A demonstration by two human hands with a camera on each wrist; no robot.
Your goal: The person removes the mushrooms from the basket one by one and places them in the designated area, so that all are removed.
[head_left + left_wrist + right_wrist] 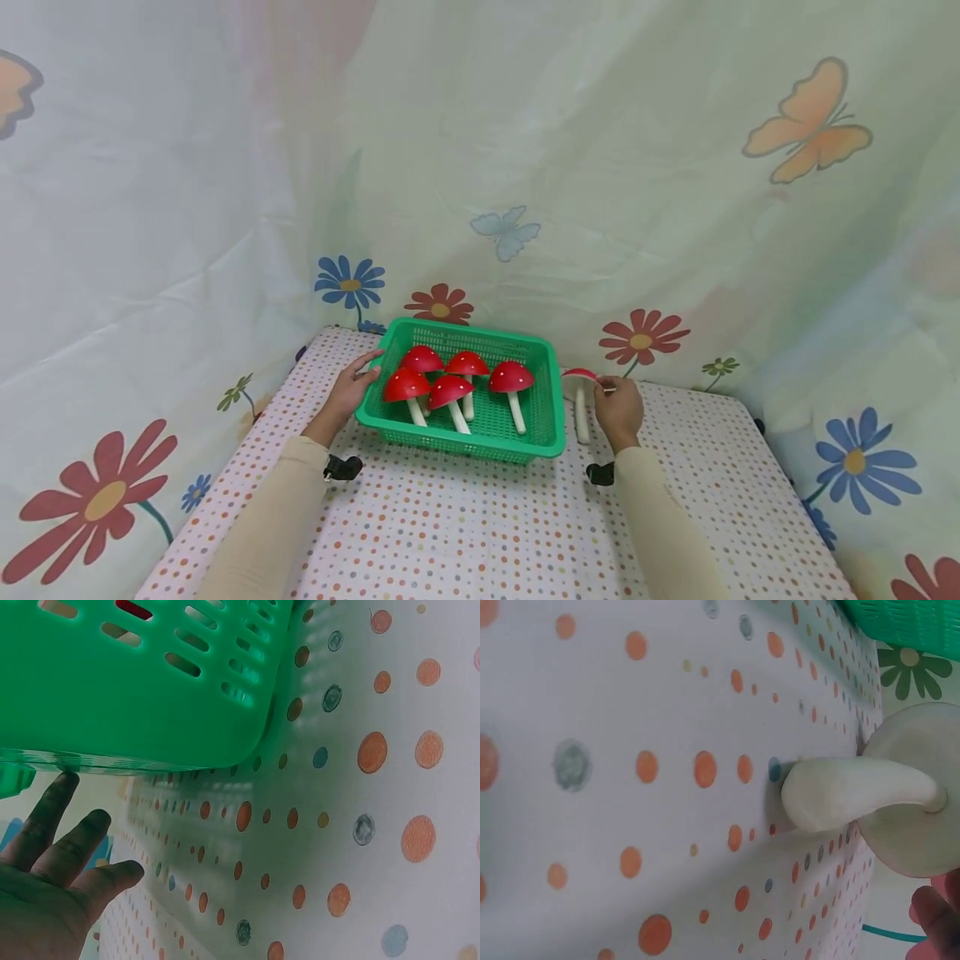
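Note:
A green plastic basket (480,446) holds several toy mushrooms (512,379) with red, white-dotted caps and white stems. My left hand (351,390) is at the basket's left side, fingers extended and spread; one fingertip appears to touch the wall in the left wrist view. To the right of the basket, my right hand (619,412) pinches another toy mushroom (582,417) by the edge of its cap. Its stem (847,791) points down towards the tablecloth, and the pale underside of the cap shows in the right wrist view. Whether the stem's foot touches the cloth, I cannot tell.
A dotted tablecloth (450,525) covers the table under the basket. Behind it hangs a pale curtain (585,167) printed with flowers and butterflies, close to the basket's far rim. Dark straps with small devices sit on both wrists.

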